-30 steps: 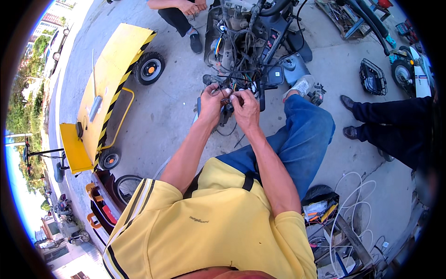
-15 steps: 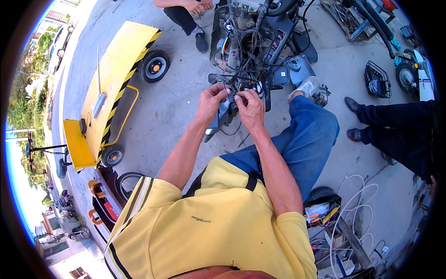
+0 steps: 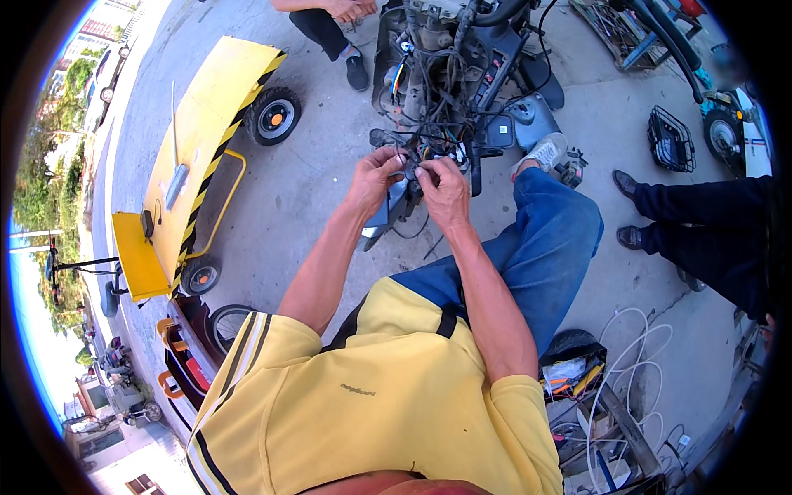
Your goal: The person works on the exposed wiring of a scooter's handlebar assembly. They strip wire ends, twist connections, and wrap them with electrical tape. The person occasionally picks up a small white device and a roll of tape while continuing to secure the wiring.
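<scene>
In front of me stands a partly stripped scooter (image 3: 437,37), its frame bare and a dark wiring bundle (image 3: 441,111) hanging out with some coloured wires in it. My left hand (image 3: 375,177) is closed in a pinch at the near end of the bundle, on what looks like a thin dark wire. Just to its right, my right hand (image 3: 446,194) also pinches, thumb against index finger. What lies between its fingertips is too small to make out. White connectors show among the wires beside the right fingertips. A grey-blue body panel (image 3: 396,198) sits below the hands.
A yellow cart (image 3: 210,107) with black wheels stands to the left. Another person's hands (image 3: 351,10) show at the top, and a person's dark trousers (image 3: 701,210) at the right. A wire basket (image 3: 671,140), a tool box (image 3: 577,371) and a white hose (image 3: 635,363) lie rightward.
Almost nothing differs. Both hands stay pinched at the same spot in the wiring, with only a very slight shift of the fingers.
</scene>
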